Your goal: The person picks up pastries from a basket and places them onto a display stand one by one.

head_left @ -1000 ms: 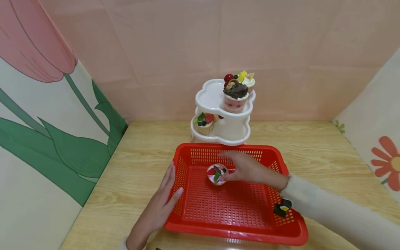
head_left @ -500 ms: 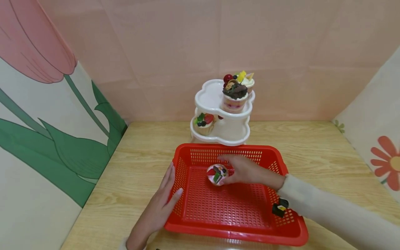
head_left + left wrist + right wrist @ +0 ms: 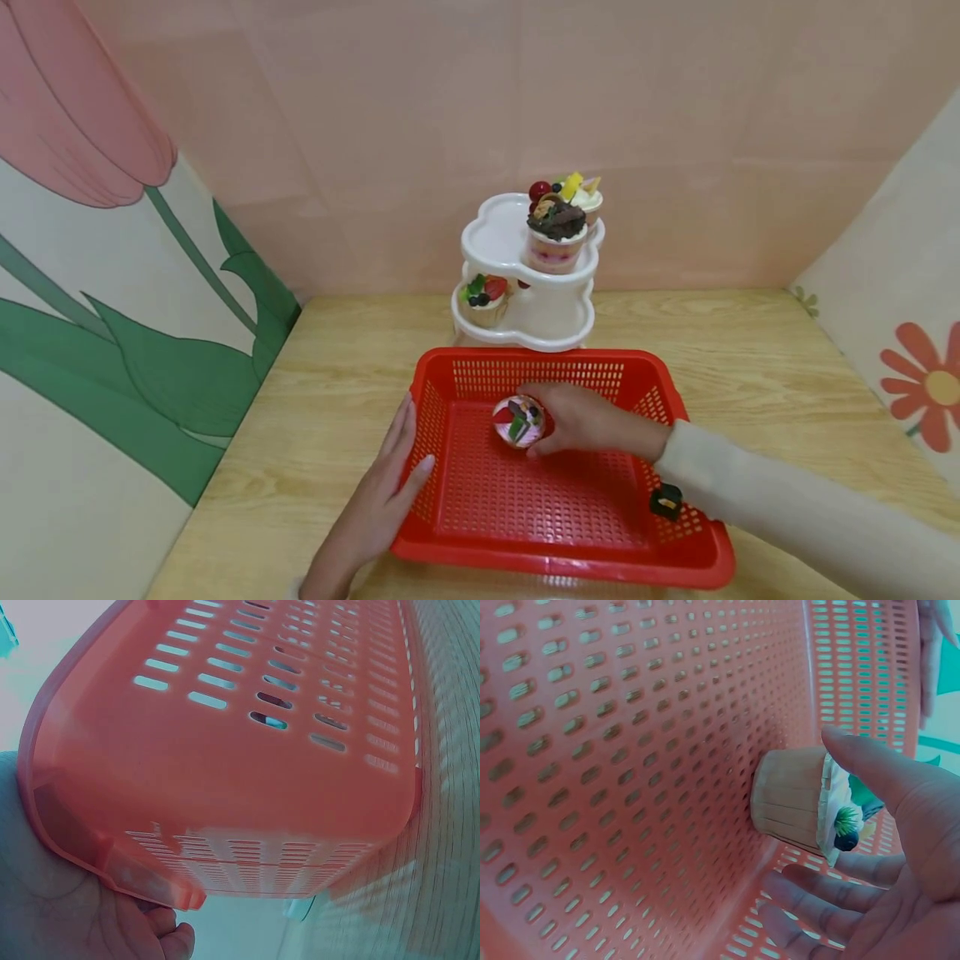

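Observation:
A cupcake in a pale paper cup, topped with fruit pieces, stands in a red perforated basket. My right hand is around it, thumb on the near side and index finger on the far side. In the right wrist view the cupcake lies between the thumb and spread fingers; firm contact cannot be made out. My left hand rests on the basket's left rim, fingers straight and thumb over the edge. In the left wrist view part of that hand shows beside the basket's rim.
Behind the basket stands a white two-tier stand. Its upper tier bears a chocolate-topped dessert cup and a fruit-topped one; a fruit cupcake sits on the lower tier. Everything stands on a wooden table before a pink backdrop.
My right hand has lowered and its thumb and index finger have come closer around the cupcake. My left hand stays on the rim. The head view has shifted slightly.

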Motion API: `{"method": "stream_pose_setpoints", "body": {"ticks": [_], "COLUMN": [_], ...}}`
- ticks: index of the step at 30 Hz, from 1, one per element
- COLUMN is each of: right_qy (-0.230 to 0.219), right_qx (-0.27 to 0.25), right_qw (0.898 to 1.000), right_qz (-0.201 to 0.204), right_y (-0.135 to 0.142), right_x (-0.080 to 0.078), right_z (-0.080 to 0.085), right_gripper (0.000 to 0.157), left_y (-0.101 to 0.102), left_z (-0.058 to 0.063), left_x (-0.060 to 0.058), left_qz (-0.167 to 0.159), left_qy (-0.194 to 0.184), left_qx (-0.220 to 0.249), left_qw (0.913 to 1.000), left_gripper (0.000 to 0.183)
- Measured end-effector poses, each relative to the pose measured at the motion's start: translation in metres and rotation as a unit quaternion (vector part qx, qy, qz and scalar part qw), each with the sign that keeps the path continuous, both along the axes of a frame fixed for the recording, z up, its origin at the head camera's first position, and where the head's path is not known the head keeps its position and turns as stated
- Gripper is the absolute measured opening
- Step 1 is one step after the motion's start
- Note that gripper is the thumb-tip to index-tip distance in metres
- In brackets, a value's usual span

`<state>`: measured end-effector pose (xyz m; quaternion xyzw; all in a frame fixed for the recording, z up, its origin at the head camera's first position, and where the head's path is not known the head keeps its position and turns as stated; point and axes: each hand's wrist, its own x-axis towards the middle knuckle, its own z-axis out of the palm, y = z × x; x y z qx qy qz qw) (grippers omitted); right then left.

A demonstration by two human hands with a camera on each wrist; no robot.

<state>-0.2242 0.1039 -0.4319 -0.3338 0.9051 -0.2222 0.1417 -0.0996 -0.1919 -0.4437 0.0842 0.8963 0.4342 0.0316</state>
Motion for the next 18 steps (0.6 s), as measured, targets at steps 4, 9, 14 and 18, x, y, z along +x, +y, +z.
{"method": "stream_pose_setpoints", "body": {"ticks": [4, 9, 14, 18], "right_qy": [-0.004, 0.008, 0.015, 0.021], "right_qx": [0.006, 0.005, -0.001, -0.006], "right_qw": [1.000, 1.000, 1.000, 0.999], "right_qz": [-0.006, 0.008, 0.025, 0.029], "right_y": [0.000, -0.001, 0.000, 0.001], "right_x": [0.001, 0.002, 0.002, 0.002], "right_z": [-0.002, -0.006, -0.010, -0.011], "right_gripper": [0.088, 0.092, 0.093, 0.091], "left_y": [0.001, 0.001, 0.001, 0.002], "left_z": [-0.001, 0.000, 0.000, -0.001], "left_x": [0.000, 0.001, 0.001, 0.001], "left_qz": [0.004, 0.008, 0.008, 0.009], "left_qy": [-0.007, -0.008, -0.002, -0.003], "left_qx": [-0.003, -0.003, -0.001, 0.000], "left_qw": [1.0000, 0.9999, 1.0000, 1.0000], "left_gripper": [0.073, 0.074, 0.074, 0.073]}}
